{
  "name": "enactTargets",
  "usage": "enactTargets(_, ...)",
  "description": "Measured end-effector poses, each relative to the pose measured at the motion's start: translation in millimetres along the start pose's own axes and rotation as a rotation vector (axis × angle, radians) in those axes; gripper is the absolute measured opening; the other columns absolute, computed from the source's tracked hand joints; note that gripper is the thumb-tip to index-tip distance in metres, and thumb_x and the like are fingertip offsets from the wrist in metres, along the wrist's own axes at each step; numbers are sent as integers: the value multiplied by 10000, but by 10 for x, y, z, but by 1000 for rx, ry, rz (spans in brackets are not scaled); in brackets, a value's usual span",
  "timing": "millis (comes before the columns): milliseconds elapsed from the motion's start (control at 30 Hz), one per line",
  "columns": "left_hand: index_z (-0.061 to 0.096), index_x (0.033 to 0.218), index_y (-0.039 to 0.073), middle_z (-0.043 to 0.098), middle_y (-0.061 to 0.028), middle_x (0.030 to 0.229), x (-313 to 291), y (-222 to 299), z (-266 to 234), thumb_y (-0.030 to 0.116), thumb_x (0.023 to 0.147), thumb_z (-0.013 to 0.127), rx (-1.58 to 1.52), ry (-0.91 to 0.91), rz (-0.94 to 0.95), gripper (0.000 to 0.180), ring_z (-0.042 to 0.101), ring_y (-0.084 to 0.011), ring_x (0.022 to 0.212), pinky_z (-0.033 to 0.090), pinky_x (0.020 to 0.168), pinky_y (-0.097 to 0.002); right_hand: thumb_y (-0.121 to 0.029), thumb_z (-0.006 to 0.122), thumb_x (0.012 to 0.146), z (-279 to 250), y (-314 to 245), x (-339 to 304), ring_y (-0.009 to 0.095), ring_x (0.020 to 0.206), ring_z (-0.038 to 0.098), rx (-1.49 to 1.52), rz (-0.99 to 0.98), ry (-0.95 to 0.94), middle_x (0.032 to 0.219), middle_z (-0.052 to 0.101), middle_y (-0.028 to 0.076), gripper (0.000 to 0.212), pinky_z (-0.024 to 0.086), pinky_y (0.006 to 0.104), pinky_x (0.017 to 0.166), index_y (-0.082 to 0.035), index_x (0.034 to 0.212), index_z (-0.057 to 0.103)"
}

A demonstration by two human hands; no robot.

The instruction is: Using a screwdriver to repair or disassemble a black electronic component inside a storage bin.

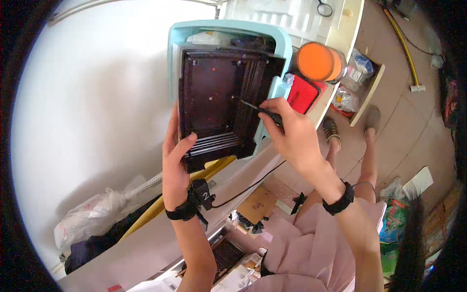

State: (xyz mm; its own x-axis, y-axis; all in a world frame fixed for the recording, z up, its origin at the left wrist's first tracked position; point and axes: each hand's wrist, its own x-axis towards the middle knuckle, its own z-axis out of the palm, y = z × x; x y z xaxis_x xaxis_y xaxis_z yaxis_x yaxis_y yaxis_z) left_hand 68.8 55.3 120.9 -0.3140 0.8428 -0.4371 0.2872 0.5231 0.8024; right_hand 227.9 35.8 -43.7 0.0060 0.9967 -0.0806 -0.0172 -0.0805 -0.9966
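Note:
A shallow black plastic housing (211,114) with ribbed sides is tilted toward me, its inside showing several small screws or holes. My left hand (176,153) grips its lower left edge, with the thumb over the rim and the other fingers hidden behind. Between the thumb and fingers of my right hand (296,134) is a slim screwdriver (252,105) with a dark handle. Its tip points into the housing, close to a small bright screw (232,97); whether they touch I cannot tell. Behind the housing stands a light blue plastic bin (228,25).
Right of the bin are a jar with an orange lid (315,62) and a red box (303,95). A pulled-out drawer (368,95) holds plastic bags. A magnifying glass (324,8) lies at the back. Left, a clear plastic bag (92,219) rests against the white wall (92,97).

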Motion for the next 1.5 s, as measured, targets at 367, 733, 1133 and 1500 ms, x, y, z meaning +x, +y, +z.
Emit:
enactTargets(367,383,1436,-54,536,-146,1335,20,-183,-30,-70,777,585,93,59,87,690,525,-220,1204,384,1033,-317,-129,591,891,267,-108,-224,361,710,650,-71,47,171,819,659,146,154,514,447,613,-87,1038,571)
enactTargets(733,399,1426,-65,550,-147,1319,42,-294,-147,-56,726,473,160,66,188,703,537,-208,1189,382,1031,-305,-151,601,883,403,-96,-201,346,718,639,-193,-8,223,830,600,113,147,524,438,607,-112,1023,583)
enactTargets(1133,398,1427,-68,516,-150,1375,42,-283,-161,-17,725,468,227,22,226,707,504,-201,1246,340,1071,-300,-132,653,867,418,-222,-169,274,654,663,-333,32,226,852,664,110,163,517,368,577,-106,1027,647)
enactTargets(1500,397,1430,-66,518,-140,1374,11,-280,-139,-13,734,453,300,24,227,701,503,-196,1243,331,1077,-295,-110,612,830,388,-239,-105,275,663,644,-546,-151,244,776,578,71,141,520,374,539,-95,966,579)
